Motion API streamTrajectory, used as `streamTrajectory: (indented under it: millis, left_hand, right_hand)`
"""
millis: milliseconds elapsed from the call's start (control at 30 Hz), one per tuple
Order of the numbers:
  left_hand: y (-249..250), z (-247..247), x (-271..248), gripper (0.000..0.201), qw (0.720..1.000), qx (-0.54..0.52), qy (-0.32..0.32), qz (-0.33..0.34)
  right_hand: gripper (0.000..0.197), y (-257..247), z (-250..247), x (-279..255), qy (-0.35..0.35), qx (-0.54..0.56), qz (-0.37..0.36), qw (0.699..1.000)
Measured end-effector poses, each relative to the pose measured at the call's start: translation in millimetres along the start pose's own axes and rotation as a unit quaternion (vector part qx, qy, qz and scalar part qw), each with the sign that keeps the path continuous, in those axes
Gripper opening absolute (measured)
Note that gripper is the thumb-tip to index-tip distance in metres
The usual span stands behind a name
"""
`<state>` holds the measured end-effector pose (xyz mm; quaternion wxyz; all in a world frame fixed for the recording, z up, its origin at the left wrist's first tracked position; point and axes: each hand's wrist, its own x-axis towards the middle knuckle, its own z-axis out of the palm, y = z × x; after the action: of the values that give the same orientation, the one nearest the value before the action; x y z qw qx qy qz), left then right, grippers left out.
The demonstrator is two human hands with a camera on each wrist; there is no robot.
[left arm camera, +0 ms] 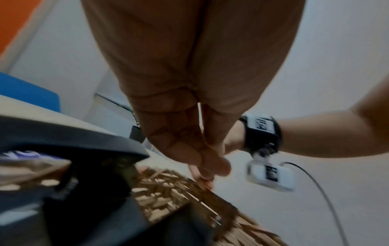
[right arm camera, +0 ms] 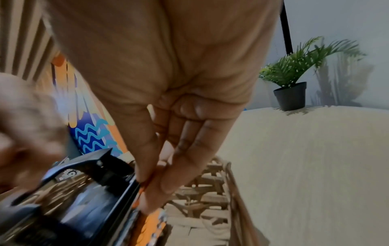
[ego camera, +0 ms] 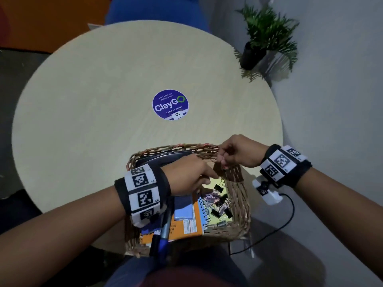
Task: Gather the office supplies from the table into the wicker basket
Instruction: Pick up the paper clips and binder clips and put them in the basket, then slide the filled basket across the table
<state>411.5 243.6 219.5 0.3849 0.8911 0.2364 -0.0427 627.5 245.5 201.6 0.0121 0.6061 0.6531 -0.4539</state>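
Observation:
The wicker basket (ego camera: 238, 204) stands at the near edge of the round table (ego camera: 103, 100). In it lie a black stapler (ego camera: 163, 157), an orange notebook (ego camera: 190, 226), a yellow spiral pad (ego camera: 215, 221), several black binder clips (ego camera: 219, 187) and dark pens (ego camera: 163, 230). My left hand (ego camera: 207, 177) reaches over the basket with straight fingers and holds nothing. My right hand (ego camera: 222, 161) is at the far right corner with fingertips pinched together; I see nothing between them. In the wrist views the left hand (left arm camera: 210, 169) and right hand (right arm camera: 147, 191) hang beside the stapler (right arm camera: 94, 174).
A round blue sticker (ego camera: 170, 105) marks the table's middle. A potted plant (ego camera: 251, 56) stands at the far right edge, with a blue chair (ego camera: 155, 9) behind the table. A black cable (ego camera: 290, 214) hangs from my right wrist camera.

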Motion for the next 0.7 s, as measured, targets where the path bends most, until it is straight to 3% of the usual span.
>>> streamTrajectory:
  millis: [133, 300, 400, 467, 533, 600, 633, 700]
  left_hand:
    - [-25, -16, -31, 0.026, 0.994, -0.001, 0.104, -0.041]
    - [-60, -18, -92, 0.022, 0.961, -0.076, 0.236, -0.124]
    - [-82, 2, -128, 0.018, 0.941, -0.11, 0.267, -0.174]
    - [-91, 21, -148, 0.027, 0.925, -0.161, 0.262, -0.224]
    - [-96, 41, -162, 0.035, 0.907, -0.239, 0.226, -0.262]
    - [-96, 60, -170, 0.063, 0.883, -0.344, 0.163, -0.275]
    - [-95, 69, -171, 0.078, 0.869, -0.389, 0.134, -0.277]
    - [-91, 80, -169, 0.089, 0.856, -0.431, 0.091, -0.271]
  right_hand:
    - [0.017, 0, 20, -29, 0.014, -0.003, -0.01, 1.0]
    - [0.019, -7, 47, -60, 0.003, -0.046, -0.004, 0.999]
    - [0.022, 8, 50, -77, 0.138, -0.044, 0.027, 0.989]
    - [0.025, 22, 55, -89, 0.246, 0.005, 0.063, 0.967]
    - [0.045, 35, 67, -101, 0.266, 0.077, 0.121, 0.953]
    - [0.078, 40, 88, -111, 0.182, 0.204, 0.176, 0.945]
    - [0.086, 43, 102, -113, 0.132, 0.275, 0.211, 0.929]
    - [0.089, 45, 131, -117, 0.071, 0.39, 0.268, 0.878]
